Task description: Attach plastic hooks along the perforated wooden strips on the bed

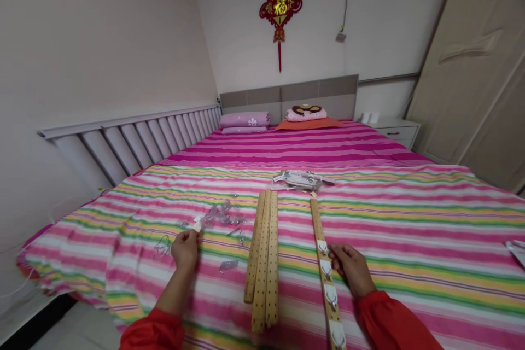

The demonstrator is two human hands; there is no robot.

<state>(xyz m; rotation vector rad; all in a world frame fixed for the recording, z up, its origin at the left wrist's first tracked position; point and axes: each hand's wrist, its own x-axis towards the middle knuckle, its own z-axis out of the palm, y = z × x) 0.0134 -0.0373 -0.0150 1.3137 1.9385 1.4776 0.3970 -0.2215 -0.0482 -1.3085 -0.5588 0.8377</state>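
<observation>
On the left of the bed, my left hand (pixel 185 249) pinches a small white piece (pixel 197 224), whose exact kind is unclear. Just beyond it lies a loose cluster of small clear plastic packets (pixel 223 213). My right hand (pixel 353 269) is closed at the right edge of a long wooden strip (pixel 316 221), its fingertips beside a white hook (pixel 322 247). Several such white hooks sit in a row along the nearer half of this strip. Between my hands lie 3 more wooden strips (pixel 267 251), side by side and dotted with small holes.
A striped sheet (pixel 410 240) covers the bed. Flat plastic packages (pixel 301 179) lie beyond the strips, and a small clear packet (pixel 228 266) lies left of them. Thin wire-like loops (pixel 163 246) rest at left. Farther back are pillows (pixel 246 119) and a headboard (pixel 320 90); a radiator (pixel 135 142) lines the left wall.
</observation>
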